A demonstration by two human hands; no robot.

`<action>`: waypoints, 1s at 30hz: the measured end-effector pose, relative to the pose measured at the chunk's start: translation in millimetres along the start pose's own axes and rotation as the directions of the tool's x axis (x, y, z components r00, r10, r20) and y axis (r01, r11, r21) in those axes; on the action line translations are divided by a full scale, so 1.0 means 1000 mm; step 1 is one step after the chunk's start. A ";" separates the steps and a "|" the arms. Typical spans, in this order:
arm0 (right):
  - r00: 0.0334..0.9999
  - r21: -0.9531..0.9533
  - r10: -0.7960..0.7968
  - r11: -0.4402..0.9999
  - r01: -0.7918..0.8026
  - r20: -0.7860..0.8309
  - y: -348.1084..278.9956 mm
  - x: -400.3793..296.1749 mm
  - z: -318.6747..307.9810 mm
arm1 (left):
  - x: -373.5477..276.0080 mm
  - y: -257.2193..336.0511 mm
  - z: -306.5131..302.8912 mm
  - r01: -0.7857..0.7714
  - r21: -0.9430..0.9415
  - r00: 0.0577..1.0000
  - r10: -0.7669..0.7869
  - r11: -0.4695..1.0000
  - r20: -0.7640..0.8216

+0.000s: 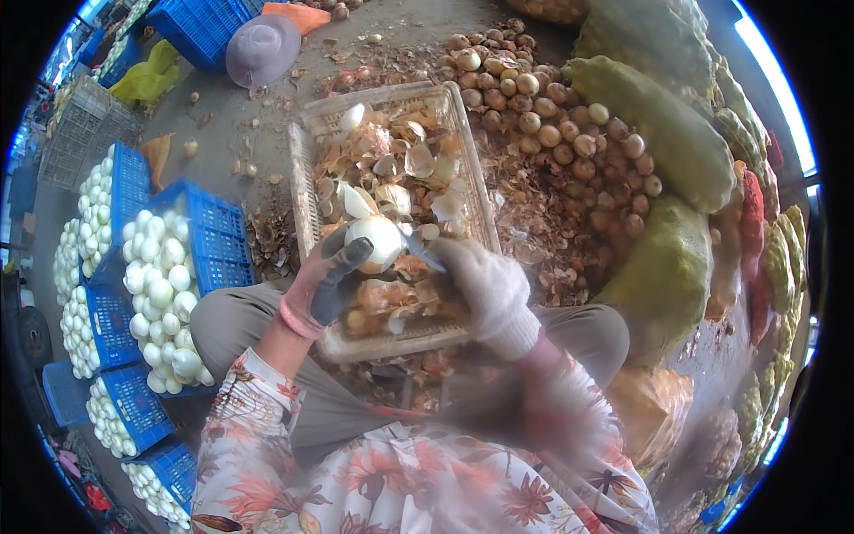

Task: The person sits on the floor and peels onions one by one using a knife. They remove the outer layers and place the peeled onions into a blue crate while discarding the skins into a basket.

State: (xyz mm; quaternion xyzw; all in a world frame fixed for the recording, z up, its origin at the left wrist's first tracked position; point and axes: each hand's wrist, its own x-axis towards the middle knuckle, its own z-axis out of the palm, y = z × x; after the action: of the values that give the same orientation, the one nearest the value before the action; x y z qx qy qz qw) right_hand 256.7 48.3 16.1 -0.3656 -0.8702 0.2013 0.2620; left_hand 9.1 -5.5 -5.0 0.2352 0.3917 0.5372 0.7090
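Observation:
In my left hand (328, 277), gloved with dark-coated fingers, is a mostly white onion (375, 244). A loose flap of peel (357, 200) stands up from its far side. My right hand (486, 284), in a pale knit glove, grips a knife (423, 253); its blade lies close against the onion's right side, and the handle is hidden in the fist. Both hands are above a worn, pale plastic crate (478, 167) that holds onion skins (407, 157) and pale peel scraps.
Blue crates (223, 230) of white peeled onions (160, 290) stand at left. Unpeeled onions (550, 137) and loose skins spread over the floor at right, beside full mesh sacks (657, 133). A hat (263, 51) rests by a blue crate (193, 33) at the far left.

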 end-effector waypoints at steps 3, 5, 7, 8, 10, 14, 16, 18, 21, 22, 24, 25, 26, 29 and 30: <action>0.994 -0.038 -0.074 0.996 0.077 0.079 0.003 -0.007 0.008 | 0.000 0.001 0.003 0.009 0.001 1.000 -0.009 1.000 0.000; 0.994 -0.037 -0.015 0.999 0.019 0.107 0.001 -0.010 0.009 | -0.001 -0.001 0.001 0.020 -0.018 1.000 -0.020 1.000 -0.010; 0.991 -0.006 0.029 1.000 -0.028 0.132 0.002 -0.010 0.010 | 0.000 -0.004 0.000 0.036 -0.007 0.998 -0.036 0.999 -0.047; 0.988 0.025 0.047 0.998 -0.051 0.144 0.003 -0.010 0.010 | 0.001 -0.005 -0.001 0.044 -0.002 0.997 -0.044 0.999 -0.065; 0.985 0.151 0.089 0.982 -0.111 0.147 0.003 -0.011 0.011 | 0.003 -0.008 -0.006 0.059 0.067 0.994 -0.052 0.996 -0.100; 0.930 0.469 0.253 0.809 -0.355 0.268 0.000 -0.008 0.018 | 0.006 -0.006 -0.003 0.044 0.222 0.993 -0.018 0.974 -0.120; 0.822 0.544 0.357 0.622 -0.563 0.444 -0.003 -0.001 0.012 | 0.007 -0.006 -0.001 0.069 0.200 0.988 -0.038 0.977 -0.152; 0.644 0.536 0.414 0.356 -0.765 0.644 -0.010 0.011 -0.004 | 0.007 -0.006 -0.001 0.079 0.161 0.985 -0.052 0.984 -0.165; 0.571 0.572 0.388 0.126 -0.811 0.724 -0.007 0.014 0.000 | 0.006 -0.005 -0.002 0.071 0.083 0.992 -0.062 0.994 -0.109; 0.587 0.606 0.381 0.082 -0.791 0.715 -0.004 0.012 0.005 | 0.006 -0.004 0.000 0.069 0.059 0.996 -0.066 0.996 -0.058; 0.743 0.655 0.413 0.360 -0.665 0.527 -0.002 0.007 0.016 | 0.004 -0.005 0.007 0.048 0.046 0.998 -0.047 0.998 -0.033; 0.811 0.646 0.400 0.492 -0.583 0.427 0.000 0.004 0.021 | 0.004 -0.004 0.011 0.074 0.034 0.997 -0.073 0.997 -0.027; 0.928 0.596 0.293 0.711 -0.373 0.231 0.003 0.001 0.024 | 0.003 -0.003 0.015 0.099 0.022 0.995 -0.099 0.995 -0.020; 0.950 0.552 0.262 0.773 -0.312 0.170 0.006 -0.002 0.029 | 0.004 0.000 0.014 0.098 0.101 0.995 -0.095 0.990 -0.031; 0.853 0.627 0.393 0.580 -0.520 0.344 0.004 0.002 0.029 | 0.005 -0.001 0.010 0.092 0.091 0.996 -0.090 0.992 -0.028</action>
State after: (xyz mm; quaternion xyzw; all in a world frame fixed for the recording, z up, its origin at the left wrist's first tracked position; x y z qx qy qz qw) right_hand 240.3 48.3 -8.3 -0.4317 -0.6215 0.6060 0.2453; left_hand 18.1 0.1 -1.2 0.2431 0.4348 0.4883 0.7165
